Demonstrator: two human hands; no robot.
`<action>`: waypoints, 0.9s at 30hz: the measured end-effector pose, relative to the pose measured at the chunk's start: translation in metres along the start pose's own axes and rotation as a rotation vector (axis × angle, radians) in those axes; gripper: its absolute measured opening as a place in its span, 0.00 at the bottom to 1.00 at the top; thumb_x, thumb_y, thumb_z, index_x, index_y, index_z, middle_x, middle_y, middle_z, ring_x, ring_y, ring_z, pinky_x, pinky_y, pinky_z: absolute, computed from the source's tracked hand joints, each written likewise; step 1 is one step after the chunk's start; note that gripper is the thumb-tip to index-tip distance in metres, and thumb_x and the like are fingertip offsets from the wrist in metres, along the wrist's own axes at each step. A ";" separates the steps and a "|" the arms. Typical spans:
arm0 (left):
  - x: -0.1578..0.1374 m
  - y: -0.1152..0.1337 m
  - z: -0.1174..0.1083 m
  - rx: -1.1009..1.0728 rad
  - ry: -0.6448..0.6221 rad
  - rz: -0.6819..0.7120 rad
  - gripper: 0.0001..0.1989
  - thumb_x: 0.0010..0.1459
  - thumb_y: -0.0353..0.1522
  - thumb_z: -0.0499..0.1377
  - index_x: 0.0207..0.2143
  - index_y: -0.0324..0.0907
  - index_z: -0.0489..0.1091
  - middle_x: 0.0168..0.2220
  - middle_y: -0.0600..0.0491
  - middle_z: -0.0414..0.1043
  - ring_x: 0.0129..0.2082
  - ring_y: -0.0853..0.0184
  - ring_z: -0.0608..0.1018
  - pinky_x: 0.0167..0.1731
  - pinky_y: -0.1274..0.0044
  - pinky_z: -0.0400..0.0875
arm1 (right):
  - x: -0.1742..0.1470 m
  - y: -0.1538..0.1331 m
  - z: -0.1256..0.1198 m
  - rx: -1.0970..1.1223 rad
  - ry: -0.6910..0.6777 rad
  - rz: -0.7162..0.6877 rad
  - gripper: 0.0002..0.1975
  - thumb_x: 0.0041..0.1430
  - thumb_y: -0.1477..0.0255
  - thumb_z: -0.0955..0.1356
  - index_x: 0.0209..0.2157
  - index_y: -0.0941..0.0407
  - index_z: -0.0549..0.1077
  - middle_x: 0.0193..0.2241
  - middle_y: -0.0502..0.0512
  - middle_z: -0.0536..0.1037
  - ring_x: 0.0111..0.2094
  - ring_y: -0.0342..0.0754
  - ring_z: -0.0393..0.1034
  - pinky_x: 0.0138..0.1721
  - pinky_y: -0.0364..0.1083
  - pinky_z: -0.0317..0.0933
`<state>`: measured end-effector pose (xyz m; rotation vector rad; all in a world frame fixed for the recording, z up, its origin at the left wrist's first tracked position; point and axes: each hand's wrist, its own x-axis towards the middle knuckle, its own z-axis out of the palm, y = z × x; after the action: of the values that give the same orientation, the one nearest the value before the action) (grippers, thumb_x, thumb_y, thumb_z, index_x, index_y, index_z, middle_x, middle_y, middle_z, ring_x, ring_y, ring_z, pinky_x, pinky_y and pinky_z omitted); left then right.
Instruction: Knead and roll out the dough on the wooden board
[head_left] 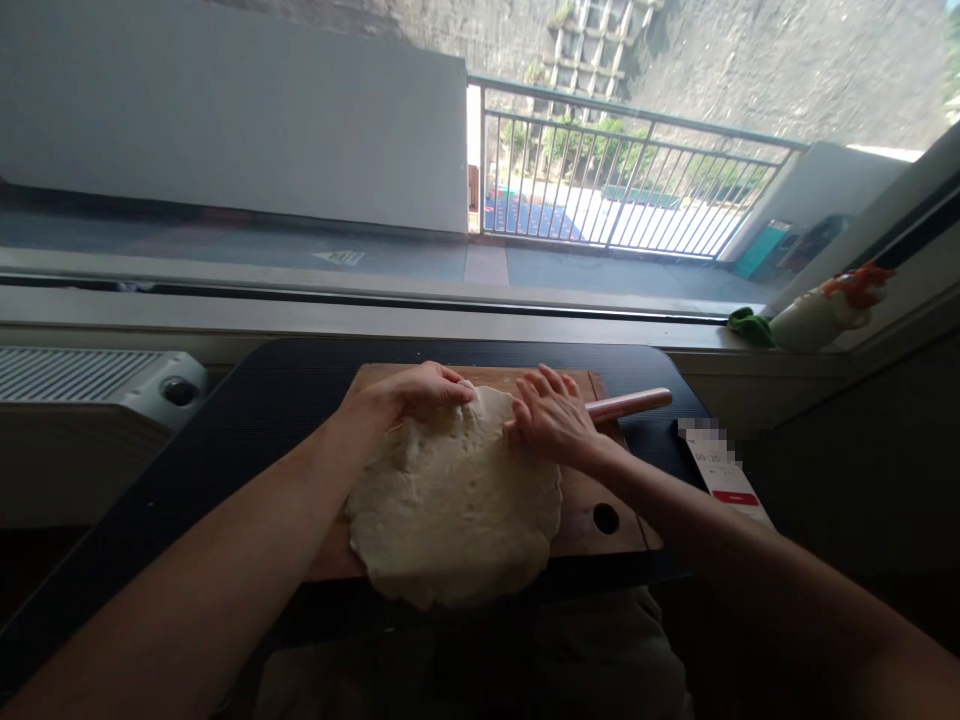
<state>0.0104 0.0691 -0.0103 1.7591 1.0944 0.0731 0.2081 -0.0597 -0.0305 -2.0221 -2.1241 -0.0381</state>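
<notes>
A wide, thin sheet of dough lies on the wooden cutting board, its near edge hanging past the board's front. At the far left edge of the dough, my left hand is closed, pinching the rim between thumb and fingers. My right hand rests palm down over the rolling pin at the dough's far right, fingers stretched and somewhat apart. Much of the pin is hidden beneath this hand; its right end sticks out beyond the board.
The board sits on a dark table. A phone lies at the table's right edge. Behind are a window sill and a white vase with orange flowers. A radiator stands at left.
</notes>
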 end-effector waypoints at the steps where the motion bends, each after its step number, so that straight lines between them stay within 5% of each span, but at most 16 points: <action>1: -0.001 0.001 0.000 0.006 0.004 -0.006 0.26 0.38 0.46 0.66 0.39 0.41 0.76 0.37 0.49 0.77 0.34 0.60 0.76 0.29 0.77 0.69 | 0.018 0.001 0.000 0.007 -0.032 0.031 0.22 0.65 0.63 0.52 0.56 0.57 0.61 0.59 0.60 0.59 0.64 0.56 0.41 0.59 0.59 0.41; 5: -0.003 0.004 0.000 0.020 0.001 -0.009 0.27 0.38 0.47 0.66 0.39 0.41 0.76 0.35 0.49 0.77 0.31 0.62 0.76 0.27 0.77 0.68 | 0.053 0.002 0.000 0.030 -0.107 0.146 0.25 0.64 0.63 0.53 0.58 0.60 0.57 0.61 0.64 0.56 0.63 0.58 0.42 0.58 0.61 0.43; 11: -0.003 0.003 0.002 -0.016 -0.001 0.004 0.25 0.37 0.47 0.66 0.35 0.41 0.76 0.34 0.49 0.77 0.31 0.62 0.76 0.26 0.77 0.68 | -0.008 -0.003 0.003 -0.012 -0.044 -0.009 0.24 0.66 0.62 0.51 0.58 0.57 0.59 0.61 0.60 0.57 0.64 0.55 0.39 0.61 0.59 0.38; 18: -0.006 0.006 0.002 0.000 -0.002 -0.002 0.25 0.38 0.47 0.66 0.37 0.42 0.76 0.33 0.50 0.77 0.31 0.61 0.75 0.27 0.76 0.68 | 0.062 -0.002 -0.002 0.040 -0.149 0.182 0.22 0.64 0.63 0.54 0.54 0.60 0.63 0.59 0.66 0.58 0.62 0.59 0.44 0.57 0.62 0.46; 24: -0.001 0.003 0.000 -0.080 -0.024 -0.031 0.27 0.36 0.48 0.67 0.36 0.40 0.76 0.32 0.48 0.77 0.30 0.60 0.76 0.26 0.76 0.68 | -0.031 -0.012 0.000 0.036 0.011 -0.021 0.24 0.67 0.60 0.52 0.59 0.54 0.58 0.60 0.59 0.59 0.64 0.55 0.41 0.61 0.59 0.38; 27: 0.005 0.014 -0.005 -0.034 -0.060 -0.131 0.30 0.35 0.51 0.66 0.34 0.37 0.76 0.30 0.46 0.77 0.27 0.60 0.76 0.24 0.76 0.67 | -0.043 -0.009 -0.002 0.067 0.022 -0.059 0.26 0.66 0.58 0.54 0.60 0.56 0.57 0.61 0.58 0.58 0.64 0.55 0.39 0.62 0.58 0.37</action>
<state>0.0190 0.0751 0.0008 1.6454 1.1552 -0.0405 0.2008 -0.1031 -0.0342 -1.9125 -2.1418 0.0012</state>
